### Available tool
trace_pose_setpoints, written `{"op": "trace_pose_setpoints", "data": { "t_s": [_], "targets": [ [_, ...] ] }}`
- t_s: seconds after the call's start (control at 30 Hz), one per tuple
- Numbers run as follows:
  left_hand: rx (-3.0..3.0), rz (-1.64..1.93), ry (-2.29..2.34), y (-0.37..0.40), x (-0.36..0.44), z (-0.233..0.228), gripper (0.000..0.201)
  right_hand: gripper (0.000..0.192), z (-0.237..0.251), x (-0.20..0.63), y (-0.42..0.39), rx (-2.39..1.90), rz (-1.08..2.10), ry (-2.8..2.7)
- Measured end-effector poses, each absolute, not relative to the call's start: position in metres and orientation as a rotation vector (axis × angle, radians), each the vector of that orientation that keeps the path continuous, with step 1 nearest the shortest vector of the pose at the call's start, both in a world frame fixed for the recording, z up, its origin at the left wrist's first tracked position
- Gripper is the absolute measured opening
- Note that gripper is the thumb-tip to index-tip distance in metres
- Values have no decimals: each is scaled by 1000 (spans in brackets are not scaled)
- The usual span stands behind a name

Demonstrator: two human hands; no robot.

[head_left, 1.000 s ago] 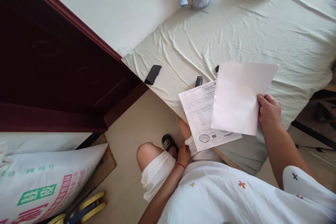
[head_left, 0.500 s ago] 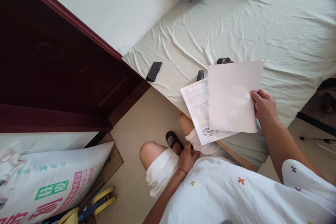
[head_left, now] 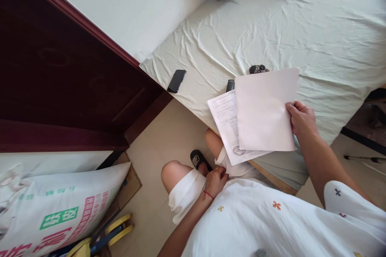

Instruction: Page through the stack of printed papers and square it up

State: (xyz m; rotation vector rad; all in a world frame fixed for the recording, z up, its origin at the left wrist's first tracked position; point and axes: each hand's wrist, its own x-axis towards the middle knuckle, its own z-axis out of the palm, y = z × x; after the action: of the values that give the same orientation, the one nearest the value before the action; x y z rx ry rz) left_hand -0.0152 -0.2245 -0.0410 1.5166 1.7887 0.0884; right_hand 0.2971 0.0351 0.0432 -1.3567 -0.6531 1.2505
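Seemingly pinched only at their three-o'clock edge by the right hand [head_left: 301, 119], the papers [head_left: 263, 112] could slip while the left hand [head_left: 216, 180] grips shorts [head_left: 185, 194].

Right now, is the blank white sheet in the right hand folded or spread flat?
Spread flat: the blank white paper sheet shows its full rectangle, pinched at one edge by the right hand.
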Motion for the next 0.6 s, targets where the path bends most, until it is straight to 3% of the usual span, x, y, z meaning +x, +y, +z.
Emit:
{"op": "trace_pose_setpoints", "data": {
  "t_s": [0.3,0.43,0.6],
  "targets": [
    [1519,138,1980,-203,-22,-27,22,10,53,299,34,-1362,1256,-628],
    [1396,385,2137,-197,-29,-33,17,10,51,296,36,-1380,1288,-645],
    [1403,870,1967,-177,-39,-20,12,3,42,288,40,-1429,1315,-814]
  ]
}}
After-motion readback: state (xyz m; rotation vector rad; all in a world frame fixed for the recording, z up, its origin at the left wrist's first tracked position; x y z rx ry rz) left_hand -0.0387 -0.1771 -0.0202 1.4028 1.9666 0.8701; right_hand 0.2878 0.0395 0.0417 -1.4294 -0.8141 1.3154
